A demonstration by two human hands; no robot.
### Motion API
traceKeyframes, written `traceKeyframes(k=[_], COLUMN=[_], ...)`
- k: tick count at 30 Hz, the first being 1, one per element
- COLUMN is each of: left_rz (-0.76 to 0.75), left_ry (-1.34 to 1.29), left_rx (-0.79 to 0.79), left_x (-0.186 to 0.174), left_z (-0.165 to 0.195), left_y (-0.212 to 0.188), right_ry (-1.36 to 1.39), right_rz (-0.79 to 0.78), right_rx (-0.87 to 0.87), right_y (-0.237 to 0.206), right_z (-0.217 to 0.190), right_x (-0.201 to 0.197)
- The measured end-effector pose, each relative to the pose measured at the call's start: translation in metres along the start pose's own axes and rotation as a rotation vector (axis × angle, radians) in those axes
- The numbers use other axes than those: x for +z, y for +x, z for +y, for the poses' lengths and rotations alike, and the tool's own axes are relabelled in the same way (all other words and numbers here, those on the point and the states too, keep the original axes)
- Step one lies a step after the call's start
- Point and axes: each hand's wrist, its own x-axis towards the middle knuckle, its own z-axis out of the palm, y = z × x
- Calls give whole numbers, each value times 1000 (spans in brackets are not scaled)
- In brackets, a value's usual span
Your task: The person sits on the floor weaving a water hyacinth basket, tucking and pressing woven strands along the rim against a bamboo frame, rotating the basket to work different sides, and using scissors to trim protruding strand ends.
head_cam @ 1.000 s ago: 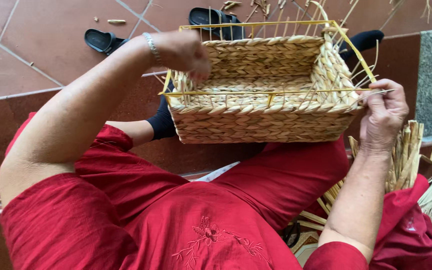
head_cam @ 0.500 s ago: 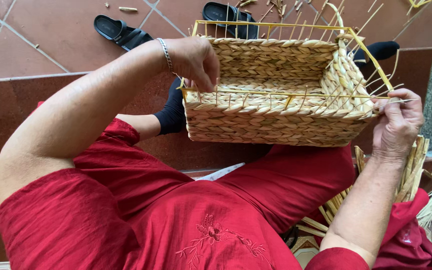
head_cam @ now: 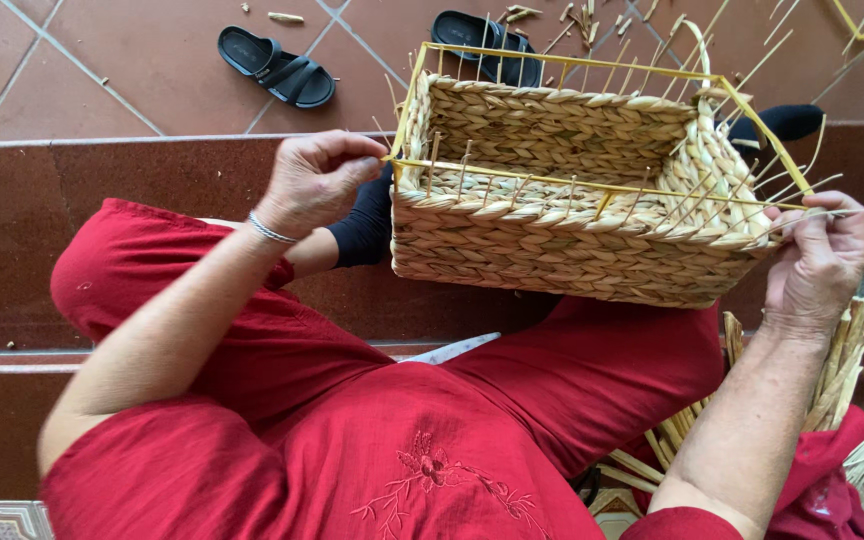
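Head view | basket [head_cam: 572, 215] is held on the lap between 2 hands | left hand [head_cam: 314, 180] is pinched on its near-left frame corner | right hand [head_cam: 820, 262] is closed on a thin stake [head_cam: 802, 216] at its right end | risk: stake could snap if bent sharply.

We see a basket [head_cam: 572, 225] of rough, matt braided straw | its frame [head_cam: 592, 188] thin, smooth yellow rods | our red clothing [head_cam: 372, 440] soft matt cloth, embroidered | floor tiles [head_cam: 102, 70] smooth reddish ceramic | sandals [head_cam: 277, 68] dull black rubber or plastic.
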Motion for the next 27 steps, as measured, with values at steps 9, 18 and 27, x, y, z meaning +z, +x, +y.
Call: traceKeyframes(k=[9, 18, 27], left_rz=[102, 23, -245], left_ry=[284, 691, 460], left_rx=[431, 757, 320], left_x=[11, 1, -4], left_z=[5, 19, 32], left_y=[-15, -10, 15], right_ry=[13, -21, -5], right_rz=[-12, -20, -19], right_rx=[14, 10, 15], right_y=[0, -4, -5], right_z=[-3, -4, -7], right_x=[6, 9, 14])
